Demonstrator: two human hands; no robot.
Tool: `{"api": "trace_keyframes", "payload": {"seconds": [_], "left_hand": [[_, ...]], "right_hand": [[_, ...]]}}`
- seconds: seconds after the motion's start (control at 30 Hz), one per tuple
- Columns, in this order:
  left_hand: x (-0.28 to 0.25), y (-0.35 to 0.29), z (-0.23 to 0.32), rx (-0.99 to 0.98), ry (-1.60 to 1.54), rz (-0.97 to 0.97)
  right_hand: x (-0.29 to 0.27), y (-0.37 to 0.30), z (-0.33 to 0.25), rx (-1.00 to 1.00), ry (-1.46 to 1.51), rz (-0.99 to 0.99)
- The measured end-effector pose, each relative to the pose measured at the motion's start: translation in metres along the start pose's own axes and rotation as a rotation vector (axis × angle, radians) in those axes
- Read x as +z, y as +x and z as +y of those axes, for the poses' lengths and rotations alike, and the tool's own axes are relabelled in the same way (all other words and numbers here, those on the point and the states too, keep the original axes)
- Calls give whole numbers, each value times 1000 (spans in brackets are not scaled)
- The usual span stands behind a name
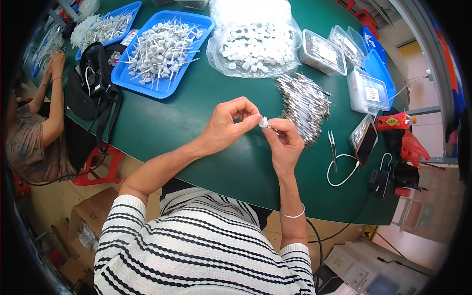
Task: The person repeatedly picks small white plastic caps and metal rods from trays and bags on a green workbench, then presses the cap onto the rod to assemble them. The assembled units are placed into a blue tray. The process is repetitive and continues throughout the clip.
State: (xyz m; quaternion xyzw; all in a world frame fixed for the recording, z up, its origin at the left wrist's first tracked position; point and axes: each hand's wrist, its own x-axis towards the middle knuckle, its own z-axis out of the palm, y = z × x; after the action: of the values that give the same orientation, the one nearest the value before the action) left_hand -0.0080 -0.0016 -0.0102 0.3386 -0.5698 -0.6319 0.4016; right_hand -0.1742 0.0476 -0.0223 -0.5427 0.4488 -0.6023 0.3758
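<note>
- Pinched between the thumb and forefinger of the right hand (285, 145), a small white cap (263, 122) is held, and its left side is met by the closed thumb and forefinger of the left hand (231, 120).
- White and rounded, the cap is partly covered by the fingertips; a thin stem is partly seen by the right fingers, though whether it is joined to the cap cannot be told.
- Both are held above the green table (236, 182), just left of a pile of slender metallic rods (305, 108) and below a clear bag (214, 61) by which similar white pieces are held.
- The left forearm is slanted up from the lower left, with the wrist bent inward and the fingers curled.
- The right forearm, ringed by a bracelet (293, 214), is raised nearly upright, its hand tipped leftward.
</note>
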Motion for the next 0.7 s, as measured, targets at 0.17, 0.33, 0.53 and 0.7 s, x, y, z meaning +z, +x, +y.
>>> {"api": "trace_keyframes", "payload": {"seconds": [0.17, 0.33, 0.53, 0.7], "left_hand": [[-4, 3, -8, -79, -140, -51], [-5, 6, 2, -105, -152, -94], [-10, 9, 3, -188, -298, -222], [-27, 7, 18, -127, -252, -122]], "right_hand": [[-2, -1, 7, 132, 252, -42], [-3, -2, 11, 152, 340, -49], [-4, -2, 10, 218, 423, -106], [-22, 13, -12, 53, 22, -41]]}}
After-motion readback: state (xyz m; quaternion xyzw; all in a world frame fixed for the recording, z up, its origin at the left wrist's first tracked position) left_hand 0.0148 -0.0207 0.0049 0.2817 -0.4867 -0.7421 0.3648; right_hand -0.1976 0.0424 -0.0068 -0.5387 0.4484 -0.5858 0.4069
